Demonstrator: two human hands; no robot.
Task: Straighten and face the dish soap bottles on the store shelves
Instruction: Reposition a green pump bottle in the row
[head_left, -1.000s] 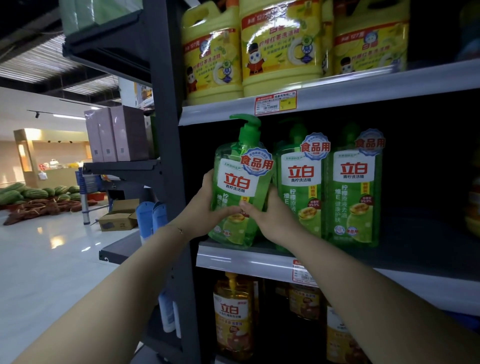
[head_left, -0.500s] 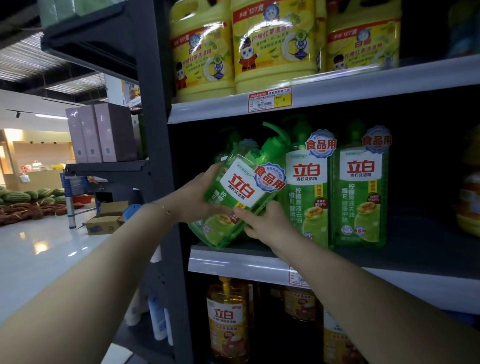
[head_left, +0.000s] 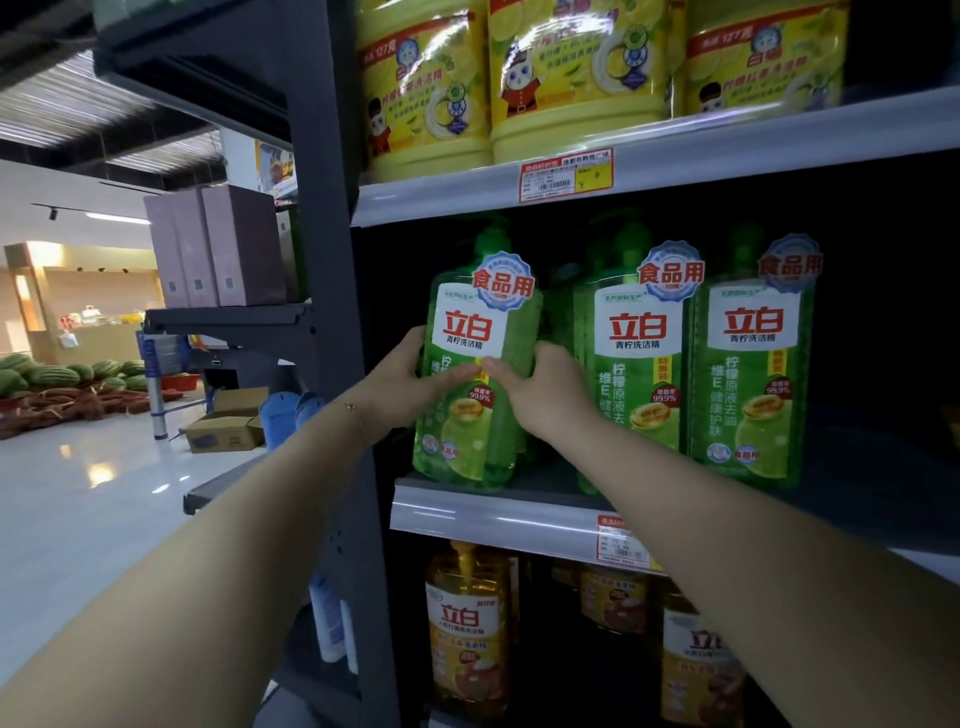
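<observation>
change: green soap bottle (head_left: 478, 332) was tipped right 0.5 s ago, now upright, label out | where: left end of middle shelf (head_left: 493, 514), near 2 matching bottles (head_left: 636, 358) | hands: left hand (head_left: 400, 384) + right hand (head_left: 545, 395) both gripping it | task: this 1 looks pretty much faced

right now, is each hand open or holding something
Left hand: holds the leftmost green dish soap bottle, thumb across its front.
Right hand: holds the same bottle from the other side.
</observation>
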